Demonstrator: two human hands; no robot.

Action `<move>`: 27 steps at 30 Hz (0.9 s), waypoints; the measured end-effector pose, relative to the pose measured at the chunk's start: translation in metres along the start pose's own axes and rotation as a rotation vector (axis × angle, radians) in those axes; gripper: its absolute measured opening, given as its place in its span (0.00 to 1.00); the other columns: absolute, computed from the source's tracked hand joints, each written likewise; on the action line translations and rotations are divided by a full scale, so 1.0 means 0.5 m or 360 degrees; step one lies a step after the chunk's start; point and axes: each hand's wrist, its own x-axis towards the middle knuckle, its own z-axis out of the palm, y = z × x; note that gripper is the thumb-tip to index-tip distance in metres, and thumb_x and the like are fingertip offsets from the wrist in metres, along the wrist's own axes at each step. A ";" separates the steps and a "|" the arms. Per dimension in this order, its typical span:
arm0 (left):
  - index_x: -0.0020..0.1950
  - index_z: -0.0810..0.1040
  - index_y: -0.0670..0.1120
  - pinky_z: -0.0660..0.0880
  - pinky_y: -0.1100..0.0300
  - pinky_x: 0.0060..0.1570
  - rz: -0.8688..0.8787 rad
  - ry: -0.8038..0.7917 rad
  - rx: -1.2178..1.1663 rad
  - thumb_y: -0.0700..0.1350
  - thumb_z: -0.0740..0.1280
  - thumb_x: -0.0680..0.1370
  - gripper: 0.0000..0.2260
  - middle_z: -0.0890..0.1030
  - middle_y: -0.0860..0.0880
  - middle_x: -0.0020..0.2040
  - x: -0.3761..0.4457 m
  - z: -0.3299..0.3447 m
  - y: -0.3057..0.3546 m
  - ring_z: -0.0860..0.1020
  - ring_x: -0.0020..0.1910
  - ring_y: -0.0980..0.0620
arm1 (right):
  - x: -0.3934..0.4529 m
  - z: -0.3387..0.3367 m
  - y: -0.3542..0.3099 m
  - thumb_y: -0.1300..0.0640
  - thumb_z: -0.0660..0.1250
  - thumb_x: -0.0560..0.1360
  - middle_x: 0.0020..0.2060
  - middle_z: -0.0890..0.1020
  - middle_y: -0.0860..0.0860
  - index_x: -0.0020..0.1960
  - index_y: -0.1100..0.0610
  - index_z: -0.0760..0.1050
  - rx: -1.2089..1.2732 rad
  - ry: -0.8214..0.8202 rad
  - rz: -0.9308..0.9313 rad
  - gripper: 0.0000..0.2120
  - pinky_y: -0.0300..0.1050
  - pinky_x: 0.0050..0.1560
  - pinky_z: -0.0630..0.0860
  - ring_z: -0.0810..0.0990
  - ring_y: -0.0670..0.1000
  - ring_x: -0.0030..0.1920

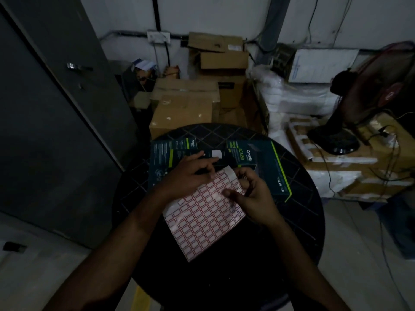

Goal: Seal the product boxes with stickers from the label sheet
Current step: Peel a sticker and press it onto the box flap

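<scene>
Round black counter (298,221) with a faint diamond grid on its top, dim light.

Containers: two dark teal cardboard product boxes lie flat on the counter, touching along one edge. Box A, the left product box (164,153), sits at 11 o'clock from the counter centre; its printed panel faces up and its lower right corner is covered by the left hand. Box B, the right product box (267,162), sits at 1 o'clock, printed "Omada AC1350", with a lime-green stripe along its right edge. Both are closed; contents not visible. One small white square sticker (216,153) lies across the seam between the two boxes.

Label sheet: one white sheet of red-bordered rectangular stickers (202,217), tilted, at the counter centre and 6 o'clock of the boxes. Its top corner overlaps box B's near edge. Sticker count too fine to read.

Hands: left hand (190,173) lies over the sheet's upper left edge, fingers curled with tips at the top corner, apparently pinching at a sticker; the grip itself is too dark to resolve. Right hand (253,196) grips the sheet's right edge, thumb pressed on the printed face, fingers curled behind.

Surroundings: stacked brown cardboard cartons (184,108) at 12 o'clock beyond the counter; one black pedestal fan (350,117) at 2 o'clock on a wrapped carton.
</scene>
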 end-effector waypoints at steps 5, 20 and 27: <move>0.44 0.77 0.51 0.49 0.36 0.76 0.0022 0.0005 -0.0068 0.44 0.66 0.80 0.06 0.71 0.56 0.73 -0.003 -0.003 -0.009 0.52 0.79 0.55 | 0.002 0.005 -0.017 0.68 0.75 0.72 0.50 0.84 0.55 0.59 0.57 0.72 -0.0090 0.0110 -0.0122 0.20 0.51 0.47 0.83 0.85 0.56 0.51; 0.49 0.78 0.51 0.43 0.38 0.76 0.0049 0.0046 0.0076 0.44 0.67 0.80 0.02 0.71 0.59 0.73 -0.010 0.009 -0.011 0.53 0.79 0.55 | 0.001 0.028 -0.034 0.55 0.75 0.74 0.55 0.81 0.45 0.52 0.53 0.84 -0.0809 0.0401 -0.0356 0.08 0.35 0.52 0.75 0.79 0.42 0.55; 0.48 0.78 0.56 0.41 0.40 0.76 0.0049 0.0074 0.0095 0.46 0.68 0.80 0.04 0.70 0.60 0.73 -0.006 0.012 -0.010 0.53 0.79 0.54 | 0.016 0.051 -0.028 0.59 0.77 0.71 0.59 0.78 0.45 0.48 0.53 0.85 -0.0993 0.0545 -0.0355 0.07 0.23 0.55 0.66 0.75 0.43 0.61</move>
